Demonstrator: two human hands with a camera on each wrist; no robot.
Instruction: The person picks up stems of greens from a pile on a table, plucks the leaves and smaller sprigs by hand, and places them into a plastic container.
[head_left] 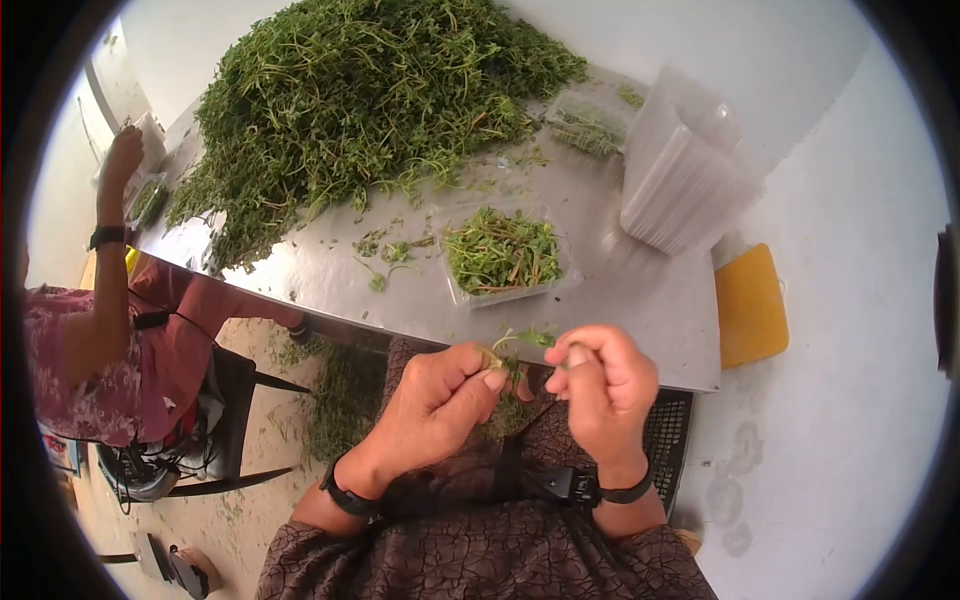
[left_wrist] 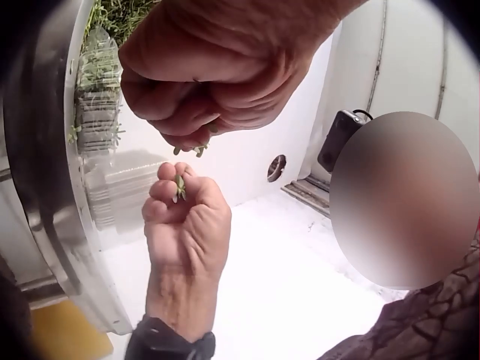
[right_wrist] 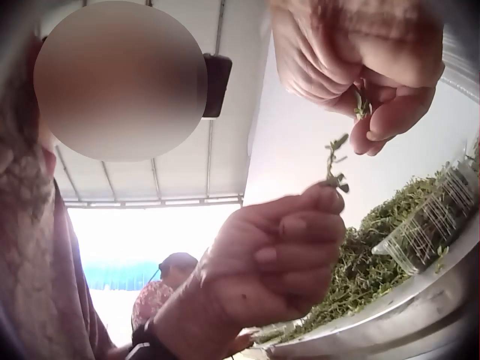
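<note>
Over the lap, just in front of the table edge, my left hand (head_left: 440, 400) pinches a leafy green sprig (right_wrist: 335, 166) between thumb and curled fingers; its leafy tip points up past the fingertips. A short distance to the right, my right hand (head_left: 605, 388) pinches a small leafy piece (right_wrist: 362, 103) at its fingertips. Beyond both hands, a clear plastic tray (head_left: 462, 294) on the table holds cut green sprigs (head_left: 505, 252) with some reddish stems. Several loose sprigs (head_left: 378, 278) lie left of that tray.
A large heap of greens (head_left: 370, 100) covers the back of the metal table (head_left: 610, 300). Stacked clear trays (head_left: 685, 170) stand at the right, beside a filled tray (head_left: 585, 130). Another person (head_left: 90, 360) sits at the left. A yellow stool (head_left: 752, 305) and dark crate (head_left: 668, 430) are at the right.
</note>
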